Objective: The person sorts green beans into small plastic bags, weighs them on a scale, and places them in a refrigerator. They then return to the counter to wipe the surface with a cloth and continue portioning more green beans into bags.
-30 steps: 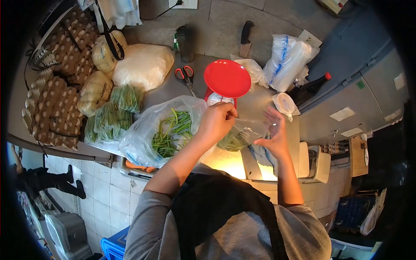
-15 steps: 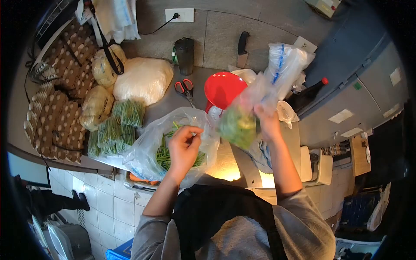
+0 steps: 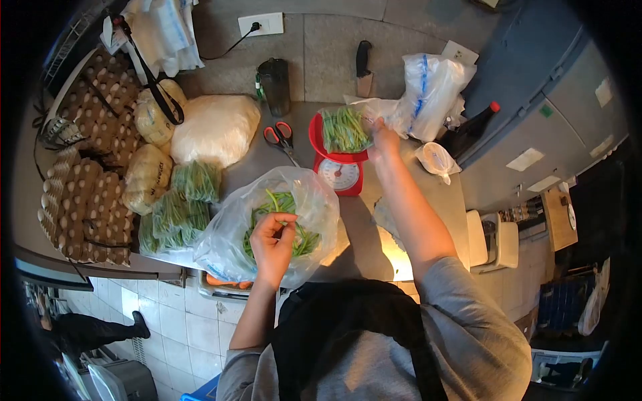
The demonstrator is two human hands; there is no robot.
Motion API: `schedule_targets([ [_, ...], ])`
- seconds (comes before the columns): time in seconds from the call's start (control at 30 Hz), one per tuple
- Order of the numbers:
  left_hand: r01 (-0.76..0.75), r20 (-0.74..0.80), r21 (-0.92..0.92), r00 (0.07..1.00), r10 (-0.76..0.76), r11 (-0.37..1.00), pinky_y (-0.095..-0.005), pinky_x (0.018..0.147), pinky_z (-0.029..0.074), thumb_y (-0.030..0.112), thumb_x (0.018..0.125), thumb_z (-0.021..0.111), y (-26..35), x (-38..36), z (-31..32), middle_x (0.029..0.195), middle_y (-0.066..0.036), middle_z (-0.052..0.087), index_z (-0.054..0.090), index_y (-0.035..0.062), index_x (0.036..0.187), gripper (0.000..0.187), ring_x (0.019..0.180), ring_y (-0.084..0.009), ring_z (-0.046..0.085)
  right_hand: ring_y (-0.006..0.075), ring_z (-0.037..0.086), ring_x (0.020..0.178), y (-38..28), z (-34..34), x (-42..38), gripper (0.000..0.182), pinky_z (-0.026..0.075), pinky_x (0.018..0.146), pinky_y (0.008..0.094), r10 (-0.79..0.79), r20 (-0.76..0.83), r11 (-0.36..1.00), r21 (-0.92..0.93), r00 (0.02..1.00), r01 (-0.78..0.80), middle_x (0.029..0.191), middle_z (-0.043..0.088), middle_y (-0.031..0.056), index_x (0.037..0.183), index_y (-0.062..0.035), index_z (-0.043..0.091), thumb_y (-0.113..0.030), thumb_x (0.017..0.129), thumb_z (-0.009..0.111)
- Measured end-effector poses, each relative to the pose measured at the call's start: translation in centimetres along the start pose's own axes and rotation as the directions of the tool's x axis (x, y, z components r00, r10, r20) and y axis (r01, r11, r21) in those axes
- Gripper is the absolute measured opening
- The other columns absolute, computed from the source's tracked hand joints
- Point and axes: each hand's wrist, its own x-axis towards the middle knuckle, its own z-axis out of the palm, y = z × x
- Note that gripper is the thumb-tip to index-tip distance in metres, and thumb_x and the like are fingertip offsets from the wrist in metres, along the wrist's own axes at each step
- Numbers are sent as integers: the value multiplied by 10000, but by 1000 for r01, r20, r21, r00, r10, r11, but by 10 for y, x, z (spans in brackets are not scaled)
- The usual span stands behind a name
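A clear bag of cut green beans point(image 3: 344, 129) lies on the red pan of a kitchen scale point(image 3: 338, 175). My right hand point(image 3: 384, 139) is closed on the gathered plastic at the bag's right end. My left hand point(image 3: 273, 242) hovers over a large open plastic bag point(image 3: 227, 230) with loose green beans point(image 3: 304, 240) inside. Its fingers are curled and pressed together; whether they pinch anything is too small to tell. Several filled bags of beans point(image 3: 179, 207) are stacked left of the large bag.
Orange-handled scissors point(image 3: 281, 139), a dark tumbler point(image 3: 274, 87) and a big white bag point(image 3: 214, 130) lie beyond the large bag. Egg trays point(image 3: 90, 204) fill the left end. A dark bottle point(image 3: 475, 130) and a plastic roll point(image 3: 435, 87) stand right. Another person's legs point(image 3: 93, 331) show lower left.
My right hand has carried the bag of beans up and left onto the scale pan, uncovering the dial. My left hand has moved slightly down. The other person's legs have shifted.
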Motion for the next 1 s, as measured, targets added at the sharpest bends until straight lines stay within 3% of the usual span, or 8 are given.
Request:
schedule_targets([
  [0.13,45,6,-43,999,-44,998,-188,505,343,-61,767,565,-1,-1,5,670,3,523,621,16,865,138,546,-34,442,195,559,862,-19,-6,-15,238,471,769,362,-86,100,994,-53,991,92,979,585,98,1056,23,508,-112,873,577],
  [0.23,31,14,-7,999,-31,999,-189,507,341,-54,769,567,-2,-3,9,654,5,517,622,17,863,130,543,-32,437,177,554,874,-41,-11,-38,295,447,789,328,-53,150,978,-190,987,82,977,584,88,1036,12,526,-126,812,661],
  [0.43,55,40,7,998,-55,998,-190,507,336,-45,769,576,-4,-5,10,638,16,497,623,18,852,115,534,-35,421,126,501,944,-46,-65,-34,473,376,783,291,-228,63,924,-301,972,236,962,559,33,1042,-33,536,-257,701,776],
  [0.53,56,45,58,997,-59,997,-192,505,333,-41,768,579,-6,-7,9,630,22,486,620,20,849,109,533,-35,414,101,467,936,-49,-91,-38,475,320,849,277,-128,70,947,-288,989,143,971,531,-11,1062,-58,522,-343,746,731],
  [0.73,55,66,59,996,-59,997,-197,501,327,-46,763,585,-12,-15,9,654,14,490,620,27,837,110,540,-36,409,225,320,1211,-38,-94,-60,727,189,1022,416,7,106,918,-395,994,36,1228,437,77,1193,-49,439,-537,713,686],
  [0.83,72,60,36,996,-74,997,-201,501,331,-48,759,588,-3,-20,12,661,4,495,620,24,830,105,540,-39,414,197,387,1102,-31,-75,-60,692,280,922,413,9,124,858,-511,992,56,1171,498,58,1164,-37,496,-524,713,694],
  [0.93,30,63,33,998,-32,999,-200,507,341,-43,763,589,-9,-25,17,678,-2,508,620,23,835,102,542,-47,434,195,394,1146,-23,-41,-49,638,284,952,423,-11,24,796,-605,1000,24,1235,490,86,1190,-18,485,-477,779,649],
  [1.0,38,95,14,995,-39,999,-204,511,360,-43,762,592,-2,-28,22,688,-9,517,623,22,819,92,546,-55,448,179,455,1090,-32,-16,-43,515,322,940,385,-57,42,830,-553,997,71,1186,535,85,1164,-13,515,-394,831,614],
])
